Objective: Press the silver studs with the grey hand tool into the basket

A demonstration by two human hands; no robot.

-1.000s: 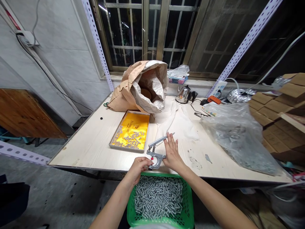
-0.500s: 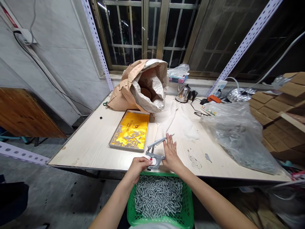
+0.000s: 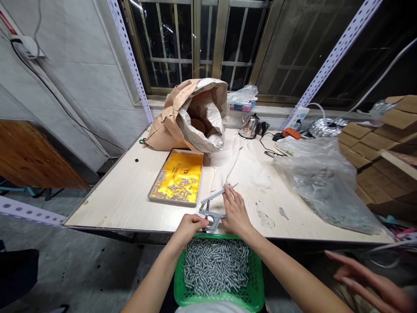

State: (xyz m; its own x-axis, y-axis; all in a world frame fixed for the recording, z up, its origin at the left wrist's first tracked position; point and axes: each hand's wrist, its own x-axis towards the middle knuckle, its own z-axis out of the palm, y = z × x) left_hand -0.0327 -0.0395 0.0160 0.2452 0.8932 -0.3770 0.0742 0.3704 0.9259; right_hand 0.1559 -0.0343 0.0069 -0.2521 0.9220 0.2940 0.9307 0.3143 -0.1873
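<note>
My right hand [image 3: 236, 210] is wrapped round the handles of grey hand-press pliers [image 3: 214, 218], whose upper lever [image 3: 215, 195] stands raised with a spring below it. At the jaw, beside a small red part, the thumb and forefinger of my left hand [image 3: 189, 228] are pinched together. What lies between those fingertips is too small to make out. Just below both hands is a green plastic basket [image 3: 178, 278] full of small ribbed silvery metal pieces [image 3: 216, 267]. A shallow box [image 3: 172, 201] with a yellow lining holds more such pieces, to the left of the pliers.
A large paper sack [image 3: 169, 124] lies open behind the box. White cloth [image 3: 247, 169], a kettle [image 3: 249, 127] and a clear plastic bag [image 3: 322, 187] are on the table [image 3: 114, 195]. Cardboard boxes [image 3: 374, 152] are stacked at right. Another person's hand [image 3: 368, 278] reaches in at lower right.
Another person's hand has come into view at lower right. The right hand's fingers bend slightly more over the lever. The left hand stays at the jaw.
</note>
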